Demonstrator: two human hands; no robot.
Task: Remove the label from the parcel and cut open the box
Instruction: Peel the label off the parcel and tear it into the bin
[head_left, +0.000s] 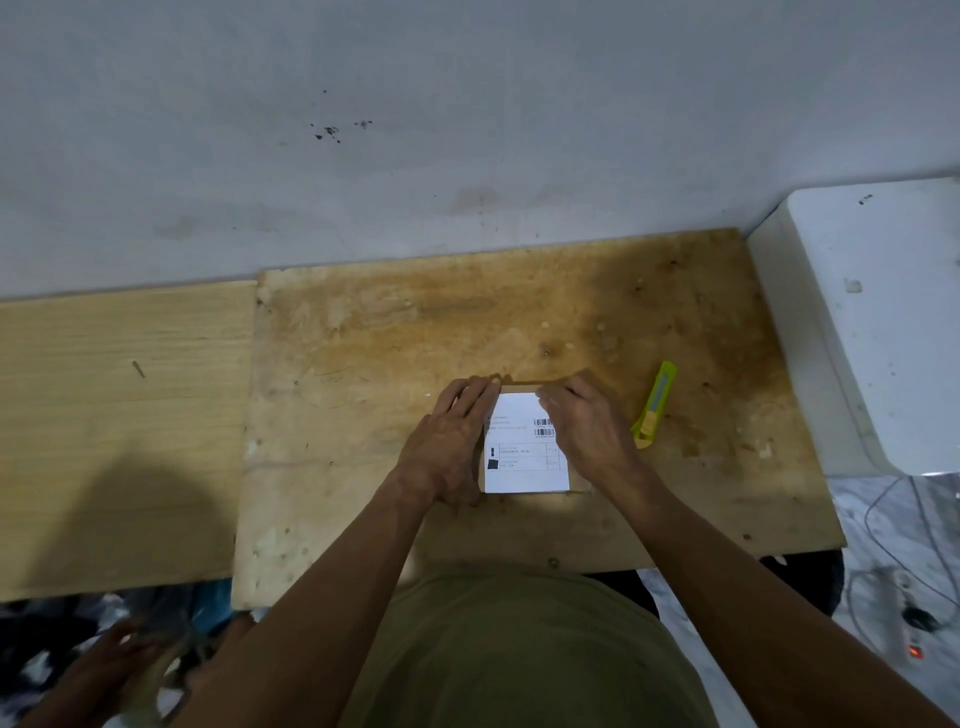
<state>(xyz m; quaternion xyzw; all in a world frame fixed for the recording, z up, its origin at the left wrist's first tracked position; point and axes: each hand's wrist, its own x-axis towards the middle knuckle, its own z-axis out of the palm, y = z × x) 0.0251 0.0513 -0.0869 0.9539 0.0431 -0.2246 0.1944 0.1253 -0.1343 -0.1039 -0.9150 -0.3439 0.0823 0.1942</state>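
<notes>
Cardboard parcel (519, 388) looks light and stiff; we are steadying it with flat left hand (447, 441) while right hand (587, 426) fingertips are picking at the thin label (524, 457) corner.

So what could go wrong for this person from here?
The label lies flat on the box, with both hands at its far edge; peeling it fast might tear it and leave scraps. The yellow knife sits close beside the right hand, so a careless reach could nick a finger. Cutting later might also score the wooden board or whatever is inside the box.
</notes>
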